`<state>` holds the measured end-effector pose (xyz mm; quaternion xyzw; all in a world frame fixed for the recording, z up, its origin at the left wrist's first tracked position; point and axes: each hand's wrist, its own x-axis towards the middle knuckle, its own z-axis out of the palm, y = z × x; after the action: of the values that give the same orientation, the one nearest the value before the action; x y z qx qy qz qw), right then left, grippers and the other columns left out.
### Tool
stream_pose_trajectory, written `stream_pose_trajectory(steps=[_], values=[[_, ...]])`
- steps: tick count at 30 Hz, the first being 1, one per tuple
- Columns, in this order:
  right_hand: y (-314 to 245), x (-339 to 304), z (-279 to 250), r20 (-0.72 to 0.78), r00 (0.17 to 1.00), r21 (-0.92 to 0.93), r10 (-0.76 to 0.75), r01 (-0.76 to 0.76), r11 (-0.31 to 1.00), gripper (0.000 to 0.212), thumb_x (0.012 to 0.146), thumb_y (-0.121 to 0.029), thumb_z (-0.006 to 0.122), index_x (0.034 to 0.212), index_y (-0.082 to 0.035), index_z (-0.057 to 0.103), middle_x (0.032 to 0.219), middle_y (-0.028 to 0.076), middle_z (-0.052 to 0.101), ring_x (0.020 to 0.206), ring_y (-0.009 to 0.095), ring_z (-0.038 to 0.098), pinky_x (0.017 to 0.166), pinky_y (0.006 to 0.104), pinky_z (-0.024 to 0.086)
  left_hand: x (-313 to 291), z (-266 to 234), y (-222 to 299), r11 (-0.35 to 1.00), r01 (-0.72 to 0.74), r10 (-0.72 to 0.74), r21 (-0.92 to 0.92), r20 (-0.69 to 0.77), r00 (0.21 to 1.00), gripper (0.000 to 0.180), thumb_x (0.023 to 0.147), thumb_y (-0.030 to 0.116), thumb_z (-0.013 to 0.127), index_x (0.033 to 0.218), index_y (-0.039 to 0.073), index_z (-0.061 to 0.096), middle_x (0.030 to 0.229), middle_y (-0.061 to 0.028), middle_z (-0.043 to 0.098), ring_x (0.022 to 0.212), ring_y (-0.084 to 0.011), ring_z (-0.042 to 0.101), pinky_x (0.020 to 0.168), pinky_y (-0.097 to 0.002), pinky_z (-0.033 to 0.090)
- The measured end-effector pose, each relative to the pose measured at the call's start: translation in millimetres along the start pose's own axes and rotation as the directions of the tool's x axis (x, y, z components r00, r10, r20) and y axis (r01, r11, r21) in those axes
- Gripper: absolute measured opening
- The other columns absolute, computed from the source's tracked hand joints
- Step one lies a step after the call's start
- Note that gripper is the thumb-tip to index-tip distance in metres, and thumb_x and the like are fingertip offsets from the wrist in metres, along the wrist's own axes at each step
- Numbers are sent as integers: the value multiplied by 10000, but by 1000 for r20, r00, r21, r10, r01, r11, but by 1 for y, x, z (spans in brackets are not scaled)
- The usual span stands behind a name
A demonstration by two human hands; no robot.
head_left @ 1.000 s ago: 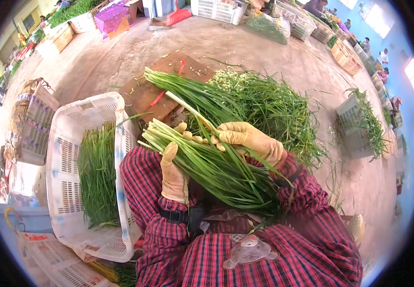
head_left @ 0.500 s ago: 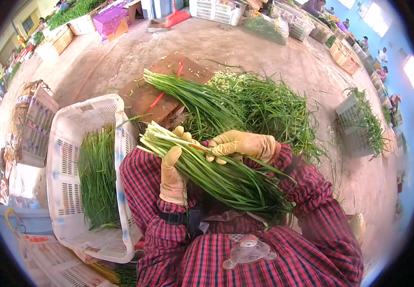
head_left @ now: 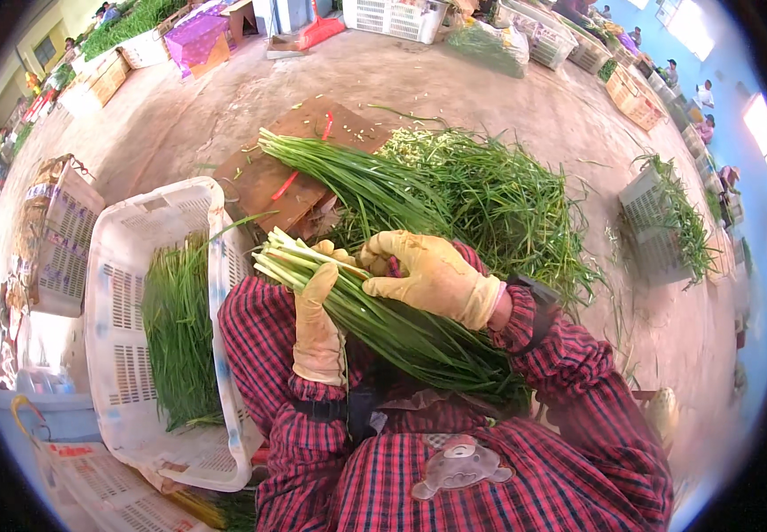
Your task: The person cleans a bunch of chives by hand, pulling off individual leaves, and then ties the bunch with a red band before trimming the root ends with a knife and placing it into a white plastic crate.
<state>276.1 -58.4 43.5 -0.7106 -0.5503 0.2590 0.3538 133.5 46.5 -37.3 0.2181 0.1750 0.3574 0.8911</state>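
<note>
A bunch of long green chives (head_left: pixel 401 332) with pale white stem ends slants across my lap. My left hand (head_left: pixel 317 310), in a cream-coloured glove, is closed around it near the pale ends, thumb on top. My right hand (head_left: pixel 432 275), gloved the same way, is at the upper side of the bunch just right of the left one. Its thumb and fingers are bent in against the stems; the fingertips are partly hidden. Beyond the hands, another neat bunch of chives (head_left: pixel 348 177) lies on a brown board (head_left: pixel 264 182), beside a loose green heap (head_left: pixel 516 199).
At my left stands a white plastic crate (head_left: pixel 117 310) holding upright chives (head_left: pixel 175 337). Another crate (head_left: pixel 69 235) is farther left. A crate with greens hanging over it (head_left: pixel 654 222) stands at the right. A red dustpan (head_left: pixel 321 34) and more crates line the back; people sit along the right wall.
My right hand has turned over, its back now facing up, and shifted slightly left along the bunch. The left hand keeps its hold. The view has shifted a little.
</note>
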Motion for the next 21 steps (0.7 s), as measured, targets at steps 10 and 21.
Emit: stream_pose_trajectory(steps=[10,21], values=[[7,2,31,-249,931,-381,-266,159,911,174,907,-284,623,984,-144,690,897,83,649,775,316,661,665,438,535,1,3,-2,997,-32,39,68,-105,994,340,884,55,730,1205,63,619,1053,-52,689,958,-161,667,870,-300,548],[5,-3,46,-448,885,-32,-127,126,992,82,858,-159,722,897,-88,715,820,97,670,790,293,682,681,382,539,0,0,-3,998,-40,44,44,-88,995,343,889,54,722,1210,57,601,1028,-38,668,934,-142,646,854,-281,527]])
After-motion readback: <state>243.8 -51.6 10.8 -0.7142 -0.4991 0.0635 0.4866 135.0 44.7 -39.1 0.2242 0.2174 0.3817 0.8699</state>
